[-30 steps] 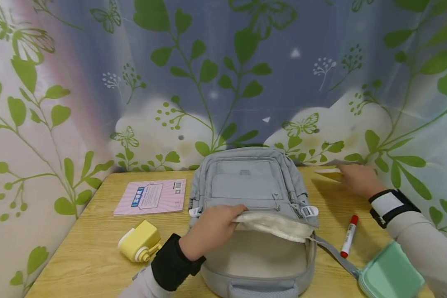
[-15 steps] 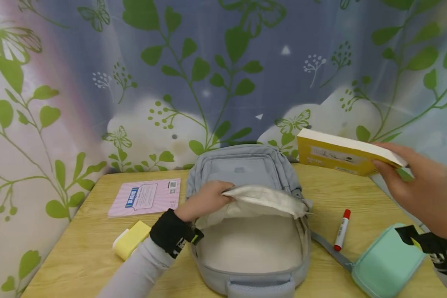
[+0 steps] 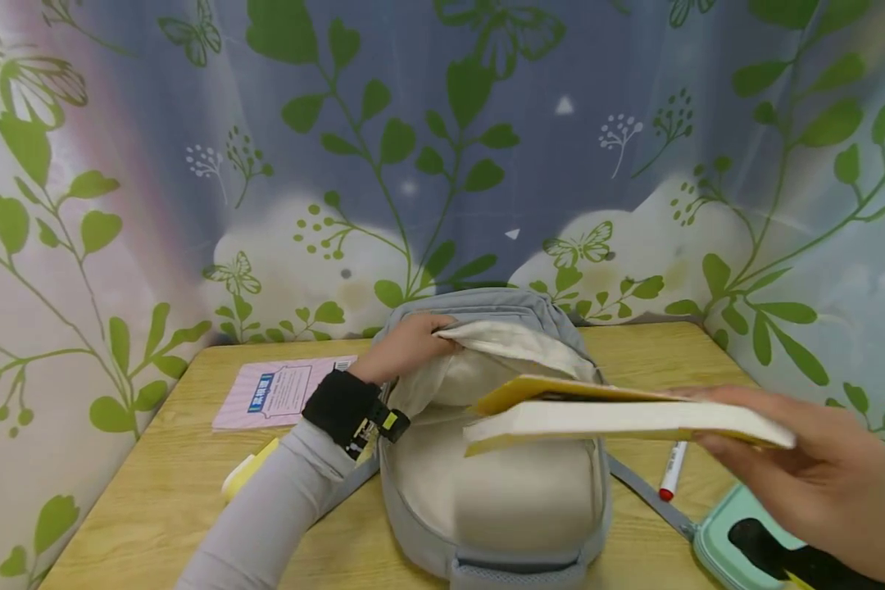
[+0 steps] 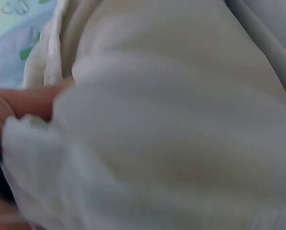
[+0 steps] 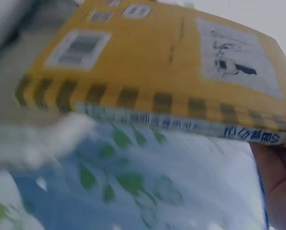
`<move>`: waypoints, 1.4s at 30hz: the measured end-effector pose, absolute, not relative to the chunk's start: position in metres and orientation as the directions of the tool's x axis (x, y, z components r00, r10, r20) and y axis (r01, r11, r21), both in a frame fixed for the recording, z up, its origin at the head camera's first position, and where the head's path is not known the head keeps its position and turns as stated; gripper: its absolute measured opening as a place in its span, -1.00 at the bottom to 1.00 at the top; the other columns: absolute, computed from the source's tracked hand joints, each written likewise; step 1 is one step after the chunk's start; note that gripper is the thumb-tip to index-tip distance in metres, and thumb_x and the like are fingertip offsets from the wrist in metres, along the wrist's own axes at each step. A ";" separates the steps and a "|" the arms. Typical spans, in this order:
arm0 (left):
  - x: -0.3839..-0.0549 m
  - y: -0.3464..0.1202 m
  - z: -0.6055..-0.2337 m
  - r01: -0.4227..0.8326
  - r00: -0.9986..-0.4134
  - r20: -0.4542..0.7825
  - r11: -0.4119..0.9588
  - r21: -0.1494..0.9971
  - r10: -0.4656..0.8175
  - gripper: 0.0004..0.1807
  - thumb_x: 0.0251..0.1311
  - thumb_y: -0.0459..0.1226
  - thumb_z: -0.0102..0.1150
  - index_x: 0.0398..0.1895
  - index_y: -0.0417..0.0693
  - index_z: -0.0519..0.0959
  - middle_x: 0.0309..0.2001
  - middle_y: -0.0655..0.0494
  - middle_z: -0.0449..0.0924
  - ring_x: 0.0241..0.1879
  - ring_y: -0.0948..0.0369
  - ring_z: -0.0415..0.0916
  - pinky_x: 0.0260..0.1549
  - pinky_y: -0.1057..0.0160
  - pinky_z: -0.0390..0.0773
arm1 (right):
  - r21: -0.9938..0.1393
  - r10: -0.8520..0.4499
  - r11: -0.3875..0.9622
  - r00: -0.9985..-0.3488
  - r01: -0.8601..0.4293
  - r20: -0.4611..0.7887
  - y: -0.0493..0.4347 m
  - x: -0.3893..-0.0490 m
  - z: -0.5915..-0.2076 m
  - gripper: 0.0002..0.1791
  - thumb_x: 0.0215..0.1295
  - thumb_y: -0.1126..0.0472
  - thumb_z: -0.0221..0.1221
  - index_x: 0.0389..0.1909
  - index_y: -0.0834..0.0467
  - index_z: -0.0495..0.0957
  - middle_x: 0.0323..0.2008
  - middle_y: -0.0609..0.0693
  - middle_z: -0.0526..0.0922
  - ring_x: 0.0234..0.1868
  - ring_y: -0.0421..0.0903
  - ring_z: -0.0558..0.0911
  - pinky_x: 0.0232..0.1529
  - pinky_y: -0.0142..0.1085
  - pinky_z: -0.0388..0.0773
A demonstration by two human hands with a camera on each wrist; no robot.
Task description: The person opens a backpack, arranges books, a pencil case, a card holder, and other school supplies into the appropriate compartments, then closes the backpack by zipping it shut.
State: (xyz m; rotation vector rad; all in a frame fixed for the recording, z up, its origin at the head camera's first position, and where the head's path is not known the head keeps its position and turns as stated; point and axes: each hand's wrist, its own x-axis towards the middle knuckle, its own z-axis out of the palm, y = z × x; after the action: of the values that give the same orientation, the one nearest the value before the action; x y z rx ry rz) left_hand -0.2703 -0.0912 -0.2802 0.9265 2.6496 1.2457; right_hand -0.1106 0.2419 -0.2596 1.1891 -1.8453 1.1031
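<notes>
grey backpack (image 3: pixel 424 553) gaping beneath a yellow book (image 3: pixel 597 422) in the right hand (image 3: pixel 826 467)

across the whole back, a leaf-patterned curtain (image 3: pixel 487 164). below it, a wood-grain counter (image 3: pixel 147 492), far edge running close under the curtain; wood showing down the left side, and again from the backpack toward the far right corner.

in the middle, the backpack, laid flat, rim curving round at the near edge; wide room within the cream lining. along the top of the opening, a flap (image 3: pixel 509 344), raised clear of the lining. out to either side, straps (image 3: pixel 649 496) trailing over the counter.

left of the backpack, a pink book (image 3: pixel 288 389), flat. across the opening, as seen from the head, the yellow book, roughly level, left end reaching past the middle, cover slightly parted from the pages there. whether touching the lining: cannot tell.

right hand, pinching the book's right end, thumb beneath, fingers above. left hand (image 3: pixel 406 348), curled tight on the flap's left edge. at the near right, a green case (image 3: pixel 719 533), partly covered by a dark band (image 3: pixel 837 569). beyond the left sleeve (image 3: pixel 265 516), a yellow-and-white thing (image 3: pixel 247 474), mostly hidden. beside the right strap, a marker (image 3: pixel 674 471), near end red.

counted: one curtain, one counter, one backpack, two straps, two books, two hands, one case, one yellow-and-white thing, one marker.
</notes>
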 end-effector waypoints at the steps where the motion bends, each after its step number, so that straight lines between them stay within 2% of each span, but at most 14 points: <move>1: -0.268 -0.090 -0.277 0.499 -0.820 0.204 0.493 0.712 0.535 -0.74 0.28 -0.30 0.07 -0.58 -0.01 0.32 -0.51 0.13 0.18 -0.46 0.22 0.12 -0.34 0.25 0.17 | -0.262 -0.402 0.131 -0.293 -0.956 0.867 0.226 -0.114 -0.257 -0.65 0.17 0.48 0.18 -0.02 0.55 0.46 0.02 0.08 0.63 -0.41 -0.35 0.59 -0.60 -0.70 0.30; 3: -0.263 -0.089 -0.270 0.498 -0.832 0.236 0.490 0.715 0.501 -0.82 0.28 -0.31 0.06 -0.52 -0.02 0.44 -0.46 0.12 0.31 -0.43 0.23 0.20 -0.32 0.28 0.21 | -0.197 -0.466 -0.028 -0.161 -0.980 0.870 0.200 -0.126 -0.257 -0.66 0.24 0.38 0.16 -0.03 0.54 0.48 0.05 0.08 0.62 -0.57 -0.38 0.46 -0.63 -0.69 0.13; 5: -0.257 -0.088 -0.263 0.471 -0.848 0.247 0.453 0.757 0.469 -0.89 0.27 -0.34 0.06 -0.39 -0.08 0.57 -0.35 0.05 0.49 -0.36 0.20 0.36 -0.26 0.32 0.33 | -0.140 -0.519 0.008 -0.124 -0.990 0.846 0.184 -0.138 -0.265 -0.67 0.30 0.31 0.11 0.01 0.45 0.50 0.10 -0.01 0.59 -0.61 -0.39 0.40 -0.59 -0.68 0.15; 7: -0.251 -0.088 -0.257 0.443 -0.859 0.236 0.430 0.787 0.454 -0.80 0.27 -0.35 0.05 -0.13 -0.11 0.63 -0.10 -0.01 0.59 -0.13 0.15 0.50 -0.09 0.31 0.45 | -0.073 -0.569 0.064 -0.096 -0.995 0.817 0.174 -0.154 -0.278 -0.67 0.35 0.28 0.06 0.05 0.39 0.50 0.14 -0.06 0.56 -0.58 -0.35 0.44 -0.55 -0.63 0.17; 9: -0.245 -0.090 -0.250 0.407 -0.863 0.207 0.389 0.826 0.462 -0.71 0.28 -0.37 0.04 0.05 -0.13 0.58 0.10 -0.03 0.54 0.11 0.09 0.46 0.07 0.24 0.46 | 0.026 -0.609 0.144 -0.068 -0.989 0.790 0.165 -0.170 -0.290 -0.67 0.40 0.26 0.00 0.08 0.33 0.50 0.14 -0.06 0.56 -0.52 -0.32 0.48 -0.53 -0.58 0.18; 11: -0.241 -0.092 -0.246 0.396 -0.854 0.187 0.372 0.840 0.486 -0.67 0.28 -0.36 0.05 0.10 -0.12 0.54 0.15 -0.04 0.50 0.19 0.09 0.41 0.12 0.22 0.45 | 0.114 -0.633 0.201 -0.040 -0.973 0.773 0.157 -0.184 -0.298 -0.67 0.44 0.25 -0.07 0.10 0.29 0.49 0.09 -0.04 0.60 -0.55 -0.30 0.44 -0.54 -0.54 0.15; 16: -0.238 -0.097 -0.243 0.398 -0.834 0.168 0.362 0.843 0.526 -0.68 0.23 -0.37 0.12 0.06 -0.11 0.58 0.12 -0.01 0.53 0.15 0.12 0.44 0.07 0.25 0.50 | 0.195 -0.714 0.291 -0.077 -0.937 0.695 0.147 -0.203 -0.307 -0.62 0.47 0.21 -0.18 0.08 0.26 0.51 -0.03 0.03 0.66 -0.29 -0.19 0.66 -0.37 -0.41 0.51; 19: -0.237 -0.100 -0.244 0.389 -0.832 0.154 0.363 0.847 0.533 -0.68 0.22 -0.38 0.13 0.06 -0.10 0.58 0.10 -0.01 0.55 0.12 0.12 0.46 0.06 0.27 0.51 | 0.227 -0.757 0.294 -0.081 -0.928 0.649 0.147 -0.206 -0.309 -0.60 0.45 0.26 -0.23 0.08 0.27 0.51 -0.03 0.04 0.66 -0.10 -0.10 0.67 -0.24 -0.30 0.60; 29: -0.235 -0.104 -0.244 0.369 -0.852 0.148 0.374 0.851 0.503 -0.65 0.23 -0.39 0.11 0.09 -0.14 0.55 0.13 -0.05 0.53 0.17 0.09 0.43 0.09 0.21 0.50 | 0.400 -0.798 0.110 0.159 -0.910 0.581 0.163 -0.199 -0.332 -0.68 0.46 0.33 -0.16 0.09 0.30 0.47 0.03 0.14 0.61 -0.01 -0.05 0.64 -0.07 -0.28 0.60; 32: -0.232 -0.102 -0.243 0.368 -0.854 0.144 0.385 0.846 0.499 -0.66 0.22 -0.39 0.13 0.08 -0.11 0.57 0.10 -0.03 0.55 0.13 0.11 0.46 0.07 0.22 0.50 | 0.391 -0.808 0.137 0.126 -0.910 0.575 0.169 -0.204 -0.341 -0.66 0.47 0.34 -0.19 0.10 0.29 0.46 0.05 0.13 0.61 0.00 -0.06 0.63 -0.14 -0.31 0.61; 36: -0.229 -0.099 -0.245 0.379 -0.854 0.148 0.401 0.834 0.499 -0.65 0.21 -0.37 0.15 0.08 -0.08 0.57 0.09 0.00 0.56 0.10 0.12 0.48 0.05 0.25 0.51 | 0.410 -0.868 0.267 -0.034 -0.872 0.495 0.174 -0.217 -0.354 -0.53 0.53 0.26 -0.41 0.12 0.19 0.48 0.07 0.02 0.60 0.04 -0.09 0.61 -0.14 -0.29 0.60; 39: -0.226 -0.098 -0.247 0.389 -0.854 0.156 0.409 0.825 0.497 -0.64 0.21 -0.37 0.15 0.10 -0.08 0.56 0.11 -0.01 0.55 0.11 0.11 0.48 0.04 0.28 0.52 | 0.467 -0.893 0.363 -0.158 -0.806 0.422 0.175 -0.226 -0.363 -0.40 0.53 0.19 -0.58 0.12 0.10 0.49 0.09 -0.02 0.57 0.09 -0.08 0.56 -0.02 -0.24 0.57; 41: -0.224 -0.098 -0.248 0.395 -0.853 0.161 0.412 0.821 0.497 -0.63 0.21 -0.38 0.15 0.11 -0.08 0.55 0.12 -0.01 0.55 0.12 0.10 0.48 0.03 0.29 0.52 | 0.475 -0.885 0.425 -0.244 -0.770 0.396 0.176 -0.232 -0.368 -0.42 0.54 0.19 -0.56 0.18 0.10 0.43 0.17 0.01 0.49 0.20 -0.07 0.46 0.16 -0.25 0.46; 42: -0.224 -0.098 -0.249 0.402 -0.849 0.165 0.412 0.818 0.502 -0.63 0.21 -0.38 0.14 0.11 -0.08 0.55 0.12 -0.01 0.55 0.12 0.10 0.48 0.03 0.29 0.52 | 0.551 -0.883 0.457 -0.282 -0.699 0.374 0.177 -0.234 -0.369 -0.44 0.54 0.23 -0.58 0.24 0.09 0.37 0.22 0.02 0.43 0.25 -0.08 0.41 0.23 -0.26 0.39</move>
State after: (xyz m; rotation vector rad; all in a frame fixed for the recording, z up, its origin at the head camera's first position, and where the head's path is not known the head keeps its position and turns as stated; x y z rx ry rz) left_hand -0.2238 -0.0984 -0.2492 0.8189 2.5493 1.4306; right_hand -0.2338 0.1766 -0.3690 1.3142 -2.0643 -0.3700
